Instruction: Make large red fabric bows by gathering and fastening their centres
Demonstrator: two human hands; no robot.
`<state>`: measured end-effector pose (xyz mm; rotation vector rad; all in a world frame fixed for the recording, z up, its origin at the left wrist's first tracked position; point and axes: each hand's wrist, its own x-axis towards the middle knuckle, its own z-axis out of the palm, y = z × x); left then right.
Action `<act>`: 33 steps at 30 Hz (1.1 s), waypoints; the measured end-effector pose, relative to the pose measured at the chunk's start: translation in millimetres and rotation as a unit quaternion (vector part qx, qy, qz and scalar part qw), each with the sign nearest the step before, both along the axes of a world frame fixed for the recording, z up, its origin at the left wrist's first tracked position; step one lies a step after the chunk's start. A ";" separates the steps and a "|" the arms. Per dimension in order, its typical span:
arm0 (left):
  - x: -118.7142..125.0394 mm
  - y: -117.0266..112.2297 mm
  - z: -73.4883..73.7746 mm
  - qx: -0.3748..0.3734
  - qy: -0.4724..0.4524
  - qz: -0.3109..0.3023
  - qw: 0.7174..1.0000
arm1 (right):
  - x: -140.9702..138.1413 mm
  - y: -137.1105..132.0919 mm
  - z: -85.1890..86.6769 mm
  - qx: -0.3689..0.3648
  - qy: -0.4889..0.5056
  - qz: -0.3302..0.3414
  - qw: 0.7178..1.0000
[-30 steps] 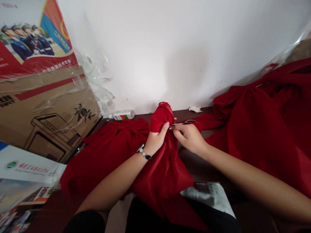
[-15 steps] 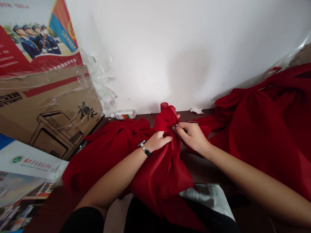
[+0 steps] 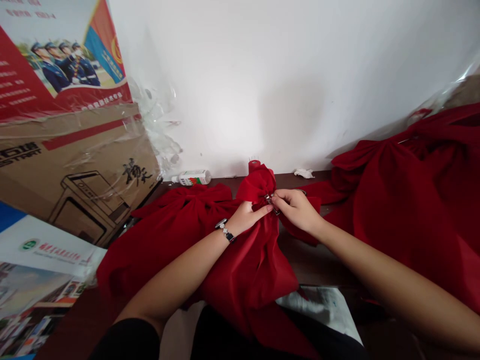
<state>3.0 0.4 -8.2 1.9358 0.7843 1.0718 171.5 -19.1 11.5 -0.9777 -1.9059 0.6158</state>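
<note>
I see the red cloth (image 3: 255,260) lying in the middle of the view, plain deep red and matte, gathered into a tight neck with a puffed, folded head above it and a wide skirt below. At the neck sits a small metal piece (image 3: 270,202), shiny, too small for me to tell what kind. My left hand (image 3: 247,216) has its fingers closed together on the neck from 9 o'clock, a wristwatch (image 3: 225,230) on that wrist. My right hand (image 3: 296,207) comes from 3 o'clock, thumb and forefinger pinched shut on the metal piece, pressed against the cloth. The long axis of the cloth runs from 12 o'clock, where the head points at the wall, down to 6 o'clock, where the skirt spills over the near table edge toward my lap. A second spread of the same red lies flat at 9 o'clock, touching it. Just behind the head, at 12 o'clock, stands a red spool (image 3: 254,163) against the wall, with a white bottle (image 3: 193,177) on its side at 11 o'clock and a crumpled tissue (image 3: 303,173) at 1 o'clock. A cardboard box (image 3: 75,170) closes off 10 o'clock, and a red heap (image 3: 412,200) fills 3 o'clock. Bare table (image 3: 318,260) shows only at 4 o'clock, under my right forearm.
</note>
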 end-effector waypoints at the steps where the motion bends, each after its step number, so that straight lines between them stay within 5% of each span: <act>1: 0.9 -0.3 -0.5 -0.003 -0.006 0.008 1.000 | -0.2 -0.2 0.1 0.000 0.001 -0.001 1.000; 18: 0.3 -0.1 -8.3 -0.017 -0.023 0.032 0.999 | 3.6 1.5 2.2 0.026 -0.014 0.069 0.997; 33: 0.6 2.1 -10.6 -0.020 -0.084 0.013 0.996 | 2.4 -4.4 4.3 0.083 -0.037 0.031 0.995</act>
